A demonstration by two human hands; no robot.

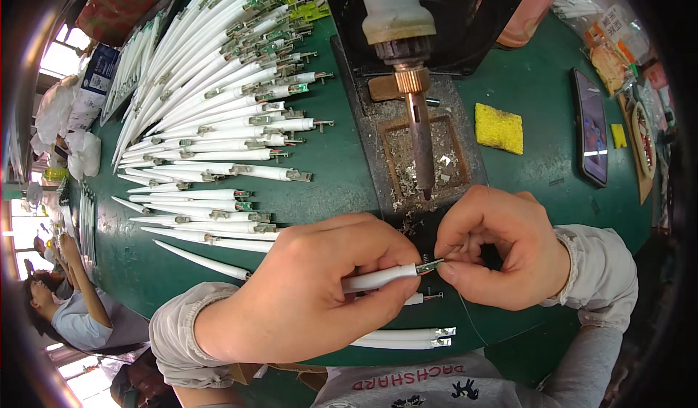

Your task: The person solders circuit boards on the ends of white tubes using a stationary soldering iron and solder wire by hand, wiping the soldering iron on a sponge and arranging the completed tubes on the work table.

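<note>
My left hand (pixel 302 288) is closed around a white tapered plastic stick (pixel 374 280). A small green circuit board (pixel 429 267) sticks out of its end, toward my right hand. Thumb and forefinger of my right hand (pixel 512 252) pinch at the tip of that board, and a thin wire (pixel 472 321) trails down from them. Just what lies between the fingertips is partly hidden. Above both hands a soldering iron (pixel 417 128) points downward, its dark tip apart from the board. Under my left hand lie more white sticks (pixel 407 340) with metal-tipped ends.
Many similar sticks (pixel 218 128) fan across the green table (pixel 320 183) at left. Below the iron is a dirty tray (pixel 454 128) with solder scraps. A yellow sponge (pixel 499 128), a phone (pixel 590 128) and a pink container (pixel 527 8) stand right. Another person (pixel 87 313) sits far left.
</note>
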